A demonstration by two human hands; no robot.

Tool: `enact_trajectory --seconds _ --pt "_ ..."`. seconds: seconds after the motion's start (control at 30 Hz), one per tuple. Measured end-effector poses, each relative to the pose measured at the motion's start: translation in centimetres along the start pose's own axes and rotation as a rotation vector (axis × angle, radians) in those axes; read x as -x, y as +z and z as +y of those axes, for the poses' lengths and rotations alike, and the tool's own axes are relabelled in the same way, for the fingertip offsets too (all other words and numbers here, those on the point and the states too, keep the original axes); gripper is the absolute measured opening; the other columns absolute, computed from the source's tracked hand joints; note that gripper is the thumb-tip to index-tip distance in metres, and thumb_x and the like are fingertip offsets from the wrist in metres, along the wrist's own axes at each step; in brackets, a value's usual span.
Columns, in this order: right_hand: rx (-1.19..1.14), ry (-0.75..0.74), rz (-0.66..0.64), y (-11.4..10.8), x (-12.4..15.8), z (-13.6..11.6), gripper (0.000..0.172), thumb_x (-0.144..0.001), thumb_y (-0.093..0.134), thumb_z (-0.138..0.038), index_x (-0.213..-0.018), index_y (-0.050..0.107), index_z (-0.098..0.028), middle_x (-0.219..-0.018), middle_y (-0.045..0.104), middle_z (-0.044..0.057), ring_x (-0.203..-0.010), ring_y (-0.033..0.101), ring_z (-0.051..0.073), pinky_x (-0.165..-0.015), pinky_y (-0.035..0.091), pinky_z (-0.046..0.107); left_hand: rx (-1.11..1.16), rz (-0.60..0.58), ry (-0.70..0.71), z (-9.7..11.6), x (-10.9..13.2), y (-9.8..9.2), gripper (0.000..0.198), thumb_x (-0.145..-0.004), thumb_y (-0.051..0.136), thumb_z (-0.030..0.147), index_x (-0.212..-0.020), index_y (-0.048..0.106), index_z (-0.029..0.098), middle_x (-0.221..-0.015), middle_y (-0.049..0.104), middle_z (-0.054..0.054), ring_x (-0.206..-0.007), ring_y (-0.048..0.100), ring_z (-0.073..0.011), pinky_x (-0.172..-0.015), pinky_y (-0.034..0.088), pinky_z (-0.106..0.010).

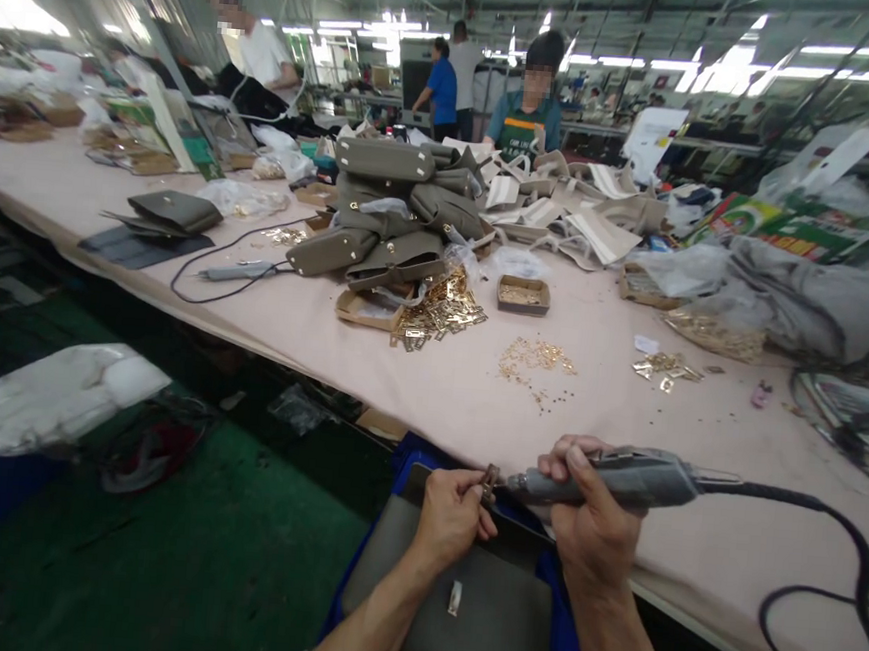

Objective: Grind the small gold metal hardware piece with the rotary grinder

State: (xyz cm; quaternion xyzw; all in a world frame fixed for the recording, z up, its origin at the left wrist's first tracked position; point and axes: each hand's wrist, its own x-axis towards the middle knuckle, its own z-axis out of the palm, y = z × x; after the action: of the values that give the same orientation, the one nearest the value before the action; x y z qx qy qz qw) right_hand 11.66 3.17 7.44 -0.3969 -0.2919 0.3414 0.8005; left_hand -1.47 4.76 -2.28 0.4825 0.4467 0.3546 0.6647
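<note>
My right hand (pixel 595 524) is wrapped round a grey electric screwdriver (pixel 652 478), held level with its tip pointing left. Its cord (pixel 782 495) trails off to the right. Between the thumb and fingers of my left hand (pixel 449 517) is a small metal fitting (pixel 490 480), right at the screwdriver's tip. Whether the tip touches it I cannot make out. Below both hands, a grey-brown bag (pixel 497 626) lies over my lap on blue cloth (pixel 566 617). A small shiny metal catch (pixel 454 598) sits on the bag's face.
Several grey-brown bags (pixel 380 201) are piled on the table (pixel 370 381) beside gold fittings (pixel 443 311). Small gold parts (pixel 533 358) lie scattered near a small box (pixel 523 295). Another corded tool (pixel 239 271) rests at left. A person (pixel 526 117) is across the table.
</note>
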Motion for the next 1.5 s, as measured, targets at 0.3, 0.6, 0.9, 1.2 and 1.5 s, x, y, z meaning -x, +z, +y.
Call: enact_trajectory --seconds 0.3,0.6,0.9,1.2,1.5 --pt "0.067 0.013 -0.091 0.6 1.5 1.0 0.009 -0.085 0.075 -0.019 -0.085 0.065 -0.018 -0.076 0.057 0.001 -0.063 0.053 0.014 -0.063 0.044 0.032 -0.009 0.004 -0.007 0.6 0.5 -0.2 0.027 -0.086 0.052 0.023 -0.081 0.074 0.008 -0.046 0.065 -0.004 -0.036 0.060 -0.0140 -0.039 0.049 -0.020" --pt "0.143 -0.040 -0.131 0.9 2.0 1.4 0.008 -0.087 0.073 -0.019 -0.083 0.065 -0.019 -0.075 0.058 0.001 -0.064 0.055 0.015 -0.064 0.046 0.034 -0.020 -0.003 -0.005 0.9 0.6 -0.3 0.027 -0.086 0.051 0.022 -0.078 0.073 0.009 -0.046 0.065 -0.004 -0.037 0.060 -0.0139 -0.039 0.049 -0.020" --pt "0.383 -0.045 -0.389 0.2 2.4 1.8 0.010 -0.087 0.076 -0.027 -0.088 0.069 -0.020 -0.081 0.063 0.003 -0.071 0.059 0.018 -0.065 0.048 0.032 -0.024 0.002 0.011 1.4 0.8 -0.1 0.026 -0.082 0.052 0.021 -0.071 0.073 0.011 -0.045 0.065 -0.004 -0.035 0.058 -0.0145 -0.038 0.047 -0.021" --pt "0.464 0.008 -0.532 1.2 2.1 1.6 0.017 -0.078 0.085 -0.027 -0.079 0.069 -0.020 -0.069 0.062 0.000 -0.057 0.054 0.014 -0.052 0.042 0.025 -0.039 0.062 0.072 0.9 1.2 0.0 0.034 -0.084 0.053 0.024 -0.054 0.066 0.015 -0.047 0.066 -0.004 -0.041 0.060 -0.0148 -0.042 0.047 -0.022" --pt "0.156 0.064 -0.638 0.3 0.2 -0.9 0.012 -0.079 0.080 -0.022 -0.085 0.070 -0.021 -0.071 0.064 0.002 -0.061 0.058 0.017 -0.056 0.045 0.029 0.081 -0.040 0.029 0.6 1.5 -0.1 0.026 -0.080 0.056 0.030 -0.079 0.071 0.009 -0.057 0.068 -0.005 -0.042 0.063 -0.0144 -0.044 0.051 -0.024"
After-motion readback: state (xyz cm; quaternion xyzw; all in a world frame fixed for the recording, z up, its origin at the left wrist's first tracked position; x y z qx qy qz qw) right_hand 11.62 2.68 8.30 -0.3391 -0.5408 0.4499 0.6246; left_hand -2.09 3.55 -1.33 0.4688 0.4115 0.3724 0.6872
